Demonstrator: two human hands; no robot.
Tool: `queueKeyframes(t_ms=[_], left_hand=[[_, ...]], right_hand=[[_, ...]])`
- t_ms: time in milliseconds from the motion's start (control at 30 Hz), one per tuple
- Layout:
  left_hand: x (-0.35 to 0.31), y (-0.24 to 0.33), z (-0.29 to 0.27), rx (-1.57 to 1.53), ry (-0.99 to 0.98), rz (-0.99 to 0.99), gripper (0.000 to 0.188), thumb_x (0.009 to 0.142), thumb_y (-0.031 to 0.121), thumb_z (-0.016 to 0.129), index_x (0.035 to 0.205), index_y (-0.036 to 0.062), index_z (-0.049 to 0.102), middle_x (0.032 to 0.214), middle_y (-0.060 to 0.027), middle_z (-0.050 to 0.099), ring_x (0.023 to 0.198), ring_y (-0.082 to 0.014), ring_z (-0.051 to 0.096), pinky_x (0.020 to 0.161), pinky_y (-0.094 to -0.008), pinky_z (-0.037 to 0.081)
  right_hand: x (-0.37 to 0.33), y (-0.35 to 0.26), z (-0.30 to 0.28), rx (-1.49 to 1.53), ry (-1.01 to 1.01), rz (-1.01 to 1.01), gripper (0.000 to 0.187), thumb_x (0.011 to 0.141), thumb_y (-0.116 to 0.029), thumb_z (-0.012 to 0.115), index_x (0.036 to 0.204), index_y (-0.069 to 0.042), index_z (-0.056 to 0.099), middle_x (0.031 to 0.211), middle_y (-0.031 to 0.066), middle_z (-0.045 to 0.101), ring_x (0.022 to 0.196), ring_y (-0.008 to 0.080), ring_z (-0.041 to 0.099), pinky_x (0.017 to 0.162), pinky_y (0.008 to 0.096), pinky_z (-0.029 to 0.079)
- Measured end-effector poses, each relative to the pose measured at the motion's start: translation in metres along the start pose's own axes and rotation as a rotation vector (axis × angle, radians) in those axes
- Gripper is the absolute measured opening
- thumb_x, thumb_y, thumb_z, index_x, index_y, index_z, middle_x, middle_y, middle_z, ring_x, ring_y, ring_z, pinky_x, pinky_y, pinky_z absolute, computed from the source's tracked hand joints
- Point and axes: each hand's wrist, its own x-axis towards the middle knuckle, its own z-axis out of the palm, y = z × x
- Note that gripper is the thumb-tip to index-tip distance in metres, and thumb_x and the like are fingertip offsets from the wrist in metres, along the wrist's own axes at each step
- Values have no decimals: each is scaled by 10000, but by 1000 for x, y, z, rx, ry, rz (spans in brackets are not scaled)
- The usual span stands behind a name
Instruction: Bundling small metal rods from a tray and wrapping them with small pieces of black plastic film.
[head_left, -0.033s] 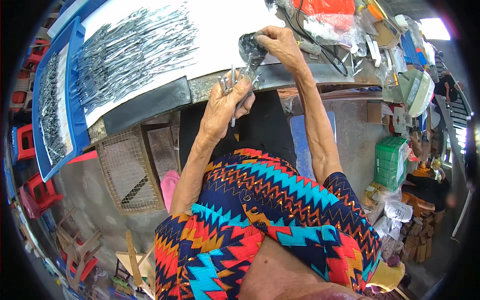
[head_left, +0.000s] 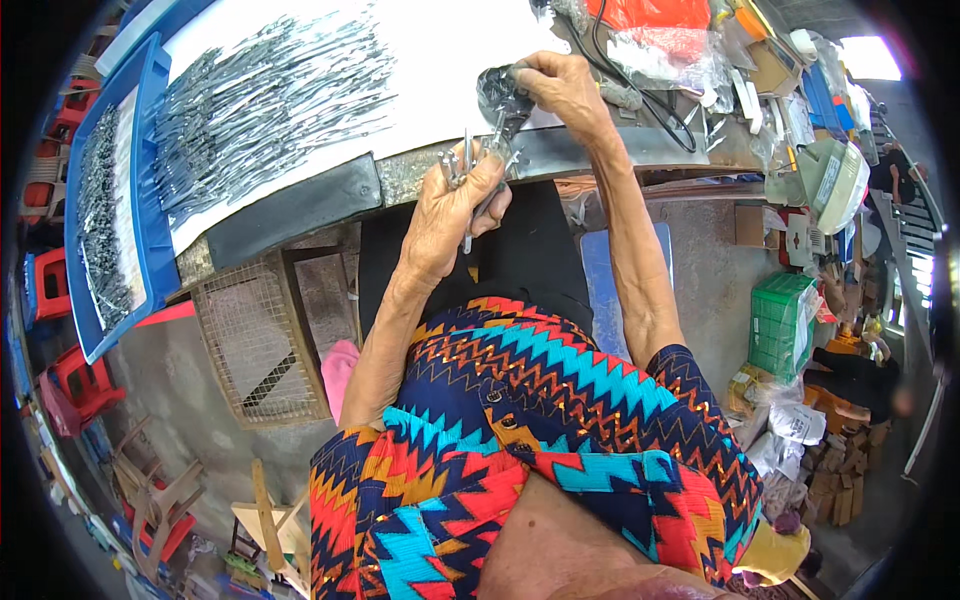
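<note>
My left hand [head_left: 448, 218] is closed around several slim metal rods [head_left: 467, 150], held upright over the table's front edge. Some of their ends stick out above the thumb, and one shows below the fist. My right hand [head_left: 568, 92] is just beyond it, thumb and fingertips pinched together at the right side of a dark, shiny bundle [head_left: 497, 92]. What exactly sits between those fingertips is hidden. The bundle's lower part reaches down close to the rods in my left hand. To the left, many thin dark metal pieces [head_left: 280, 100] lie in rows on the white tabletop sheet [head_left: 440, 50].
A blue tray [head_left: 150, 200] with small dark parts stands at the table's left end. A black cable [head_left: 660, 110], plastic bags and a red packet [head_left: 665, 25] crowd the right side. Below are a wire-mesh frame [head_left: 262, 345], a green crate [head_left: 780, 325] and red stools [head_left: 50, 285].
</note>
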Motion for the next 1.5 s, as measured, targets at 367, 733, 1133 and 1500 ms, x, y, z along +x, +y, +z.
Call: queueKeyframes(t_ms=[367, 733, 1133, 1500], left_hand=[[3, 3, 10, 30, -15, 3, 208, 890, 259, 481, 865, 52, 486, 602, -15, 462, 455, -40, 351, 384, -167, 246], [3, 3, 11, -19, -44, 43, 236, 880, 270, 488, 874, 34, 488, 610, -30, 460, 460, -43, 349, 375, -164, 251], [2, 1, 8, 10, -37, 39, 230, 879, 266, 492, 858, 37, 480, 594, -19, 454, 452, -45, 338, 392, -174, 240], [1, -1, 7, 32, -5, 33, 202, 870, 250, 516, 846, 52, 489, 606, -7, 465, 486, -40, 388, 394, -161, 259]], right_hand=[[-21, -18, -11, 588, -66, 121, 144, 783, -90, 588, 870, 25, 595, 668, 37, 568, 515, 50, 479, 457, 162, 379], [-47, -52, -8, 579, -148, -75, 193, 778, -85, 607, 950, 3, 619, 733, 45, 611, 615, 65, 549, 554, 185, 456], [-48, -58, 9, 750, -49, -23, 181, 821, -149, 590, 902, 9, 626, 691, 14, 576, 568, 47, 463, 480, 160, 353], [-49, -57, 11, 766, -83, -5, 199, 828, -165, 584, 904, 15, 617, 694, 9, 560, 573, 49, 456, 492, 159, 342]])
